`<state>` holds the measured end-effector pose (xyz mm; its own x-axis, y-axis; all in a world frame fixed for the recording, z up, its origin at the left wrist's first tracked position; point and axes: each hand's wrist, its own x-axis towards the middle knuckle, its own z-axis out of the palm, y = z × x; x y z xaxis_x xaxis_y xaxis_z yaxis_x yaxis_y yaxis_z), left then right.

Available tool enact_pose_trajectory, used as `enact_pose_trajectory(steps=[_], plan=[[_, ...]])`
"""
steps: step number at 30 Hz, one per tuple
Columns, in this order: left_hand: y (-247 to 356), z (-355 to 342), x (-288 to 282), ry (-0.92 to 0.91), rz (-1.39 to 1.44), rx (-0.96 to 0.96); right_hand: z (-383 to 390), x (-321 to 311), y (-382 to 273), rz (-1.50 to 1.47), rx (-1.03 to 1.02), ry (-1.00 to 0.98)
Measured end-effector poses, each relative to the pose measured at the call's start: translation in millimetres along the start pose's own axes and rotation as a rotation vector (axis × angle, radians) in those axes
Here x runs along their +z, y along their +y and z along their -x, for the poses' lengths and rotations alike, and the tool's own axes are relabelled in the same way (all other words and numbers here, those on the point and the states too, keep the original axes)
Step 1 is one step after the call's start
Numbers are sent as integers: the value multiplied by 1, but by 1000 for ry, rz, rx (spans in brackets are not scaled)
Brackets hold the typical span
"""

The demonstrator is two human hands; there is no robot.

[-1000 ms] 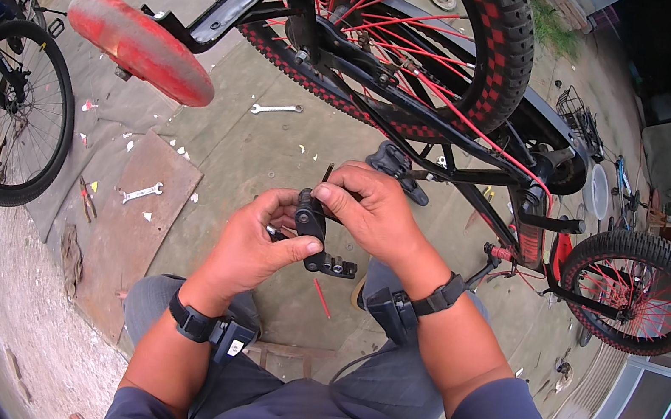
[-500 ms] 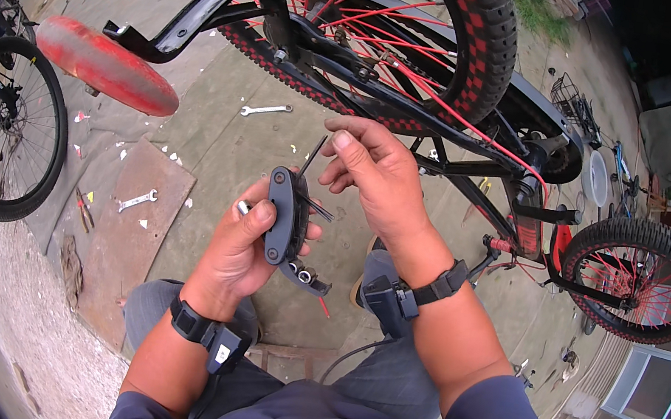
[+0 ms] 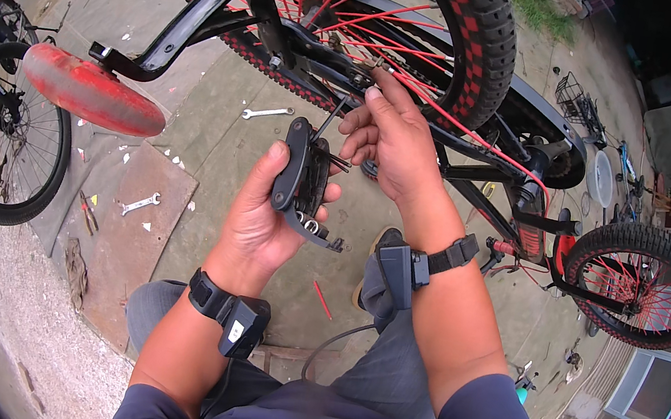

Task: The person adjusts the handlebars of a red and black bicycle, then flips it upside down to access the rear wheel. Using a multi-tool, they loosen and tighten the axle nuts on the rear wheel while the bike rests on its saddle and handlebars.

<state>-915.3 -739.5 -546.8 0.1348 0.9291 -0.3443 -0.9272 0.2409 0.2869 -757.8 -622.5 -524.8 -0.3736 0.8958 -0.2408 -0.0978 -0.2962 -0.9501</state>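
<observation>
A black folding bicycle multi-tool [image 3: 292, 167] rests in my left hand [image 3: 250, 236], gripped between thumb and fingers. One hex key points up from it, shorter keys stick out sideways, and a socket part hangs at its lower end. My right hand [image 3: 401, 154] holds nothing. Its index finger reaches up to the brake fittings by the rear wheel of a black bicycle, the other fingers loosely bent; whether the fingertip touches them I cannot tell. The bicycle's tyre [image 3: 486, 55] is black with red checks, its spokes red. A red training wheel [image 3: 95, 90] juts out left on a black bracket [image 3: 171, 48].
One wrench [image 3: 268, 112] lies on the green ground sheet, another wrench [image 3: 141, 204] on a brown board [image 3: 119, 256]. Pliers [image 3: 88, 213] lie left of it. A thin red stick [image 3: 323, 300] is between my feet. Another bicycle wheel [image 3: 66, 146] stands far left.
My right hand has moved up and right, its index finger now stretched to the brake fittings. My left hand has turned the multi-tool slightly and shifted right.
</observation>
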Motion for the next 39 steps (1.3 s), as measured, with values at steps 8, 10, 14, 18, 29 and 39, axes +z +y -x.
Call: enact_pose_trajectory(steps=[8, 10, 14, 18, 29, 39], plan=[[-2, -19, -1, 26, 1, 9, 5, 10, 2, 78, -109, 176], [-4, -21, 1, 54, -12, 12, 4, 11, 0, 74, -103, 204], [-7, -25, 6, 100, -37, 21, 1, 12, 1, 89, -103, 249], [-8, -29, 7, 98, -22, 25, -2, 11, 2, 76, -115, 239], [-12, -34, 10, 45, 182, -40, -1, 5, 5, 7, -113, 190], [-23, -32, 25, 130, -292, 255, 2, 5, 1, 66, -71, 219]])
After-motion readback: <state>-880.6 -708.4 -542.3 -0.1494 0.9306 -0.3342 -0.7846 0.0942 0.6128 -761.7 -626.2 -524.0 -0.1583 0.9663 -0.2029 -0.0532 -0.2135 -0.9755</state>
